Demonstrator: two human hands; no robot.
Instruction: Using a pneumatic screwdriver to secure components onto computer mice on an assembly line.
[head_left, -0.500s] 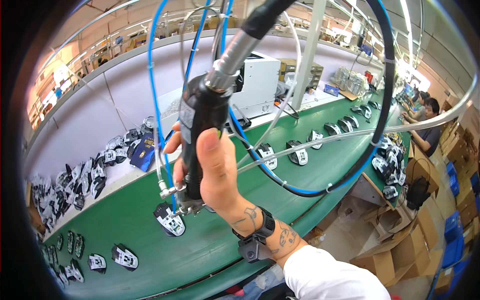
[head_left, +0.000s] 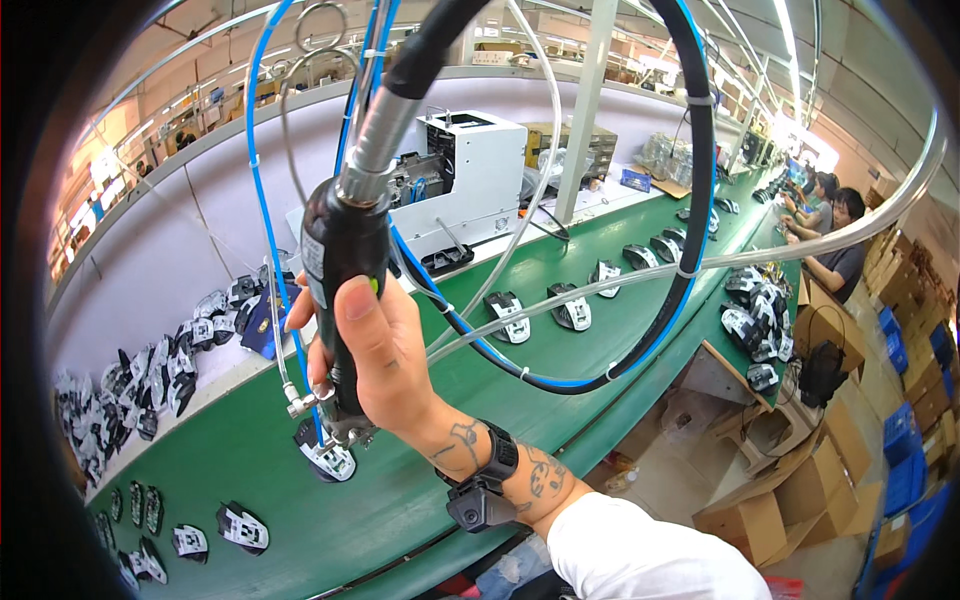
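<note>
My right hand [head_left: 375, 345], a watch-like strap with a small black camera [head_left: 482, 500] on its wrist, is wrapped round a black power screwdriver [head_left: 345, 235]. The tool stands roughly upright, its metal fittings at the bottom and a silver collar and thick black cable at the top. Below and behind its lower end lies a black-and-white computer mouse part [head_left: 328, 462], partly hidden by the tool; whether the tip touches it I cannot tell. Blue and clear hoses run to the screwdriver. My left hand is out of view.
A green conveyor belt [head_left: 420, 480] carries several more mouse parts [head_left: 570, 308]. Piles of them lie along the left ledge [head_left: 125, 415] and at the right [head_left: 757, 318]. A white machine [head_left: 480, 180] stands behind. Hoses loop across the front. Cardboard boxes [head_left: 770, 510] and other people [head_left: 840, 250] are at the right.
In the view, my right hand and the screwdriver have shifted left and slightly down. The background has also shifted left, so the head view has turned somewhat. The grip is unchanged.
</note>
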